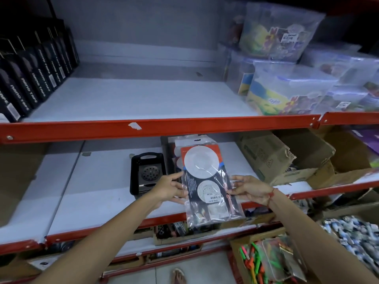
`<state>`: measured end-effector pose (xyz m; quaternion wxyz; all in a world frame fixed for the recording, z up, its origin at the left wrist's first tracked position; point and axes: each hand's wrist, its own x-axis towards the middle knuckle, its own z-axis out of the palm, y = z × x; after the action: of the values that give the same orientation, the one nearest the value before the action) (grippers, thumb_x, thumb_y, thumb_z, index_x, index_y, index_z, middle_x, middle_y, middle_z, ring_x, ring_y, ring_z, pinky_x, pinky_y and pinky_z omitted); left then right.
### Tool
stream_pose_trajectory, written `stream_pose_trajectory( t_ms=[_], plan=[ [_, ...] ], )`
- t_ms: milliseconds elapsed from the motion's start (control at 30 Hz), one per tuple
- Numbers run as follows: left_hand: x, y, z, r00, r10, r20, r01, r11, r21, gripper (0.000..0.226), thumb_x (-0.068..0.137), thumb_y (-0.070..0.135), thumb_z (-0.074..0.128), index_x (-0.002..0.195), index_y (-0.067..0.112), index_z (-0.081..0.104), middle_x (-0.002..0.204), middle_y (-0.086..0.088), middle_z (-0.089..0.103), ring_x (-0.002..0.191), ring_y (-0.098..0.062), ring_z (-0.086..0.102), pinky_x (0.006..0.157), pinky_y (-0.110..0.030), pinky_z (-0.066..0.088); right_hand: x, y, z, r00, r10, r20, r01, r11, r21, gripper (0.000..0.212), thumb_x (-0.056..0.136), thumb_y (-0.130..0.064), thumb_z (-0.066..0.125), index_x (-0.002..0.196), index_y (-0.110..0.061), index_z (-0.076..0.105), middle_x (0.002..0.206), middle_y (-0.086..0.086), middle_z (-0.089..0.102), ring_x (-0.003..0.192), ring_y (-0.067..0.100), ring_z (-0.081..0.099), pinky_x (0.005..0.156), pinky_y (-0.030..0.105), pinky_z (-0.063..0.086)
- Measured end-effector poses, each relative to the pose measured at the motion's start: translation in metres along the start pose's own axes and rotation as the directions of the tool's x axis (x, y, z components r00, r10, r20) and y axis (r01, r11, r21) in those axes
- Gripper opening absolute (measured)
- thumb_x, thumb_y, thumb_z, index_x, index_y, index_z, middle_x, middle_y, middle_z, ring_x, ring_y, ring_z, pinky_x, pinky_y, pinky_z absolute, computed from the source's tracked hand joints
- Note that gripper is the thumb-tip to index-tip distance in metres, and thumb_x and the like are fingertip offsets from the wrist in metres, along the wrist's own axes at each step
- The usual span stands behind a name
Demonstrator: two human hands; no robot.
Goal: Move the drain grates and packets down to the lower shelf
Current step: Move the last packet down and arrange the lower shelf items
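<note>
A clear plastic packet [209, 181] with a dark card and two white round strainers is held over the lower shelf [98, 197]. My left hand [170, 187] grips its left edge and my right hand [250, 188] grips its right edge. Behind it, more packets [185, 143] lie stacked on the lower shelf. To the left of them rests a black packaged drain grate [148, 173] with a round perforated centre. The upper shelf [135, 97] is bare in the middle.
Black boxes [34, 78] line the upper shelf's left. Clear plastic containers [291, 78] fill its right. Cardboard boxes [287, 158] sit on the lower shelf's right. Red shelf rails [160, 128] run across. A box of coloured items [264, 261] stands on the floor.
</note>
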<state>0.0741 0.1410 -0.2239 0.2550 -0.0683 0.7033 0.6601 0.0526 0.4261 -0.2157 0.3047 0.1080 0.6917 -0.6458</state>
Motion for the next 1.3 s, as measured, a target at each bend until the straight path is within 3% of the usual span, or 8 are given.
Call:
stream_pose_trajectory(
  t_ms=[200, 367, 467, 567, 733, 900, 1067, 1300],
  plan=[
    [0.035, 0.015, -0.008, 0.993, 0.01, -0.122, -0.013, 1.0, -0.024, 0.064, 0.085, -0.013, 0.059, 0.143, 0.0, 0.036, 0.123, -0.023, 0.061, 0.091, -0.026, 0.066, 0.078, -0.03, 0.059, 0.038, -0.023, -0.001, 0.992, -0.01, -0.13, 0.009, 1.0, -0.004, 0.044, 0.08, 0.016, 0.061, 0.121, 0.0, 0.059, 0.107, 0.01, 0.072, 0.089, 0.015, 0.07, 0.08, 0.025, 0.058],
    [0.051, 0.014, -0.026, 0.987, -0.006, -0.16, 0.013, 0.999, 0.043, 0.047, 0.088, -0.012, 0.056, 0.134, -0.007, 0.045, 0.115, -0.021, 0.061, 0.095, -0.027, 0.065, 0.082, -0.032, 0.056, 0.066, -0.037, 0.014, 0.951, -0.043, -0.305, -0.027, 0.975, -0.22, 0.035, 0.08, 0.011, 0.063, 0.115, 0.006, 0.061, 0.106, 0.017, 0.068, 0.088, 0.023, 0.064, 0.091, 0.037, 0.054],
    [0.056, 0.0, -0.058, 0.933, 0.182, -0.312, -0.031, 0.902, 0.432, 0.029, 0.09, -0.001, 0.057, 0.118, -0.002, 0.064, 0.113, -0.018, 0.069, 0.097, -0.025, 0.066, 0.078, -0.027, 0.053, 0.073, -0.052, 0.042, 0.82, -0.384, -0.424, -0.066, 0.672, -0.737, 0.017, 0.084, -0.007, 0.064, 0.099, -0.003, 0.068, 0.099, 0.017, 0.068, 0.093, 0.03, 0.064, 0.085, 0.036, 0.05],
    [0.058, -0.018, -0.098, 0.912, 0.295, -0.285, 0.078, 0.557, 0.827, 0.024, 0.09, 0.01, 0.057, 0.11, 0.006, 0.07, 0.109, -0.015, 0.071, 0.102, -0.03, 0.066, 0.085, -0.034, 0.052, 0.093, -0.057, 0.084, 0.736, -0.637, -0.228, 0.053, 0.39, -0.919, 0.028, 0.09, -0.012, 0.055, 0.116, -0.005, 0.064, 0.112, 0.016, 0.068, 0.098, 0.033, 0.065, 0.084, 0.035, 0.05],
    [0.071, -0.043, -0.125, 0.981, 0.067, -0.182, 0.163, 0.223, 0.961, 0.041, 0.084, 0.029, 0.068, 0.12, 0.009, 0.062, 0.121, -0.013, 0.066, 0.112, -0.026, 0.061, 0.098, -0.035, 0.049, 0.159, -0.033, 0.167, 0.819, -0.448, 0.358, 0.306, -0.187, -0.933, 0.031, 0.089, -0.007, 0.049, 0.117, -0.007, 0.062, 0.113, 0.016, 0.068, 0.105, 0.034, 0.064, 0.114, 0.045, 0.029],
    [0.086, -0.058, -0.128, 0.989, 0.069, -0.13, 0.128, 0.039, 0.991, 0.037, 0.08, 0.029, 0.07, 0.112, 0.012, 0.065, 0.116, -0.009, 0.069, 0.11, -0.024, 0.063, 0.12, -0.033, 0.023, 0.179, -0.021, 0.207, 0.876, -0.211, 0.433, 0.288, -0.491, -0.822, 0.017, 0.087, -0.008, 0.056, 0.094, -0.001, 0.069, 0.093, 0.017, 0.073, 0.097, 0.029, 0.066, 0.117, 0.043, -0.016],
    [0.086, -0.065, -0.13, 0.988, 0.077, -0.132, 0.135, -0.035, 0.99, 0.024, 0.086, 0.018, 0.061, 0.108, 0.009, 0.066, 0.112, -0.011, 0.069, 0.108, -0.027, 0.063, 0.109, -0.032, 0.041, 0.177, -0.021, 0.213, 0.875, -0.165, 0.456, 0.3, -0.555, -0.776, 0.025, 0.086, 0.005, 0.045, 0.084, -0.002, 0.069, 0.083, 0.014, 0.073, 0.086, 0.03, 0.067, 0.12, 0.041, -0.01],
    [0.076, -0.06, -0.123, 0.994, 0.083, -0.075, 0.081, -0.07, 0.994, 0.022, 0.089, 0.003, 0.047, 0.1, 0.002, 0.067, 0.109, -0.017, 0.068, 0.1, -0.033, 0.063, 0.086, -0.037, 0.049, 0.181, -0.009, 0.209, 0.855, -0.146, 0.497, 0.39, -0.449, -0.804, 0.025, 0.079, 0.012, 0.045, 0.082, 0.003, 0.068, 0.08, 0.021, 0.071, 0.086, 0.035, 0.066, 0.112, 0.048, 0.033]
  ],
)
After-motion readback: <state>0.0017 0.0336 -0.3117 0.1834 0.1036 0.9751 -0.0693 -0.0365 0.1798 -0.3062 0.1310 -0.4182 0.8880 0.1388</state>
